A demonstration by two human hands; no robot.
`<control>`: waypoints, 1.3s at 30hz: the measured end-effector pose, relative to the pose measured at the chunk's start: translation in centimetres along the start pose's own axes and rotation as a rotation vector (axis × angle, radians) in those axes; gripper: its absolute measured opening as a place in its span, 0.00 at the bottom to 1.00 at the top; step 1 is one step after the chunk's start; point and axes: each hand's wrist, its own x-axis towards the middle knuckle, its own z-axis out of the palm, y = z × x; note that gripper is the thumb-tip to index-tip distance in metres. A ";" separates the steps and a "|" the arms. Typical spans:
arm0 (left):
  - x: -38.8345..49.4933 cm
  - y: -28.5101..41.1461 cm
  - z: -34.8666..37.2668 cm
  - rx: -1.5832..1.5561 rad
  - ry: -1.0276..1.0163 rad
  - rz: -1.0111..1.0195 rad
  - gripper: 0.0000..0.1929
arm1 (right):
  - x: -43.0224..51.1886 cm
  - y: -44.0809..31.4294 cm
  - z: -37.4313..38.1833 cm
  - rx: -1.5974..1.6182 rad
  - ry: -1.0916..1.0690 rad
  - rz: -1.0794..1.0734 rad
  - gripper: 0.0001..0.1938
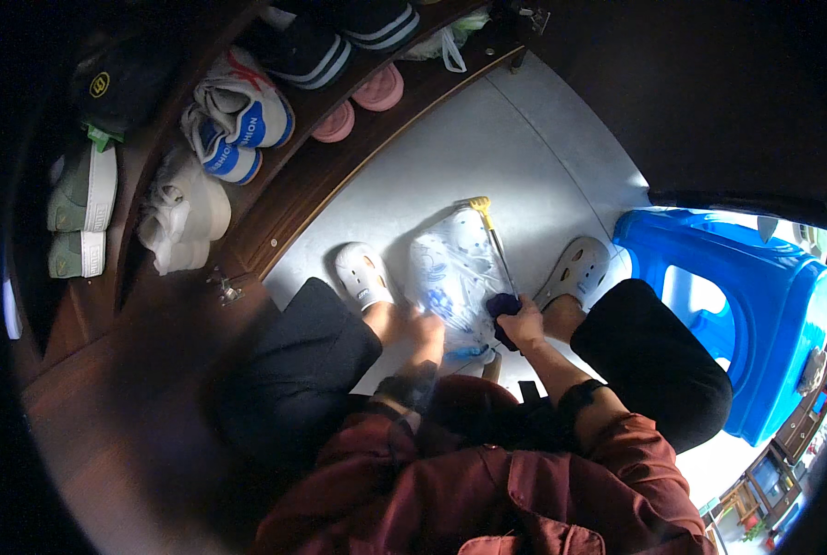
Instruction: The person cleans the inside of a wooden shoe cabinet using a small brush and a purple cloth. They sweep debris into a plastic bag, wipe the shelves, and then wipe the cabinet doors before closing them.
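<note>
A clear plastic bag (448,277) with blue print lies on the floor between my feet, its contents hard to make out. My left hand (425,331) is at the bag's left edge, blurred, so its grip is unclear. My right hand (523,325) is closed on a dark blue bundle, apparently cloth (504,306), at the bag's right side. From there a thin metal rod (501,251) runs up along the bag. It ends in a yellow hand-shaped head, like a back scratcher's (481,205).
An open dark wood shoe cabinet (358,166) on the left holds white-and-blue sneakers (236,132), pink slippers (379,87) and other shoes. Grey clogs (361,274) are on my feet. A blue plastic stool (753,333) lies beside my right knee. A dark panel (719,104) stands beyond it.
</note>
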 end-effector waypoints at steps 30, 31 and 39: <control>-2.5 7.6 0.7 0.816 -0.457 0.279 0.35 | -5.6 -8.4 -14.0 0.721 -0.080 -0.166 0.13; -2.4 7.8 1.1 0.808 -0.465 0.272 0.36 | -6.1 -8.8 -14.7 0.671 -0.067 -0.263 0.13; -0.2 9.4 3.9 0.713 -0.642 0.011 0.30 | -6.2 -10.4 -14.0 0.788 -0.089 -0.150 0.11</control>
